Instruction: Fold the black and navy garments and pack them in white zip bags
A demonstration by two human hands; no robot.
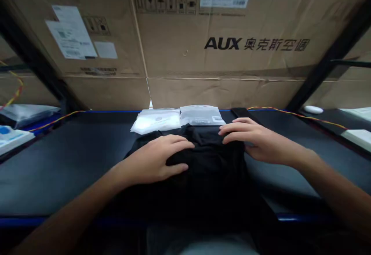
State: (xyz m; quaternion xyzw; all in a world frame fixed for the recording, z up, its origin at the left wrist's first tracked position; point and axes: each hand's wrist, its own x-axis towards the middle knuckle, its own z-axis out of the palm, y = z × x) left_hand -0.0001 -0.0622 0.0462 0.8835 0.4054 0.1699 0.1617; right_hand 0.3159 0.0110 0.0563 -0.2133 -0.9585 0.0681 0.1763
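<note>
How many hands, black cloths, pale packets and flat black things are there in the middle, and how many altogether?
Hands: 2, left hand and right hand
Cloth: 1, the black cloth
Packets: 2 on top, left packet and right packet; any underneath can't be counted
Flat black thing: 1
Total: 6

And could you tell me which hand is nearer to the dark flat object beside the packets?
Right: the right hand is in front of the dark object; the left hand is farther left, over the black cloth.
</note>
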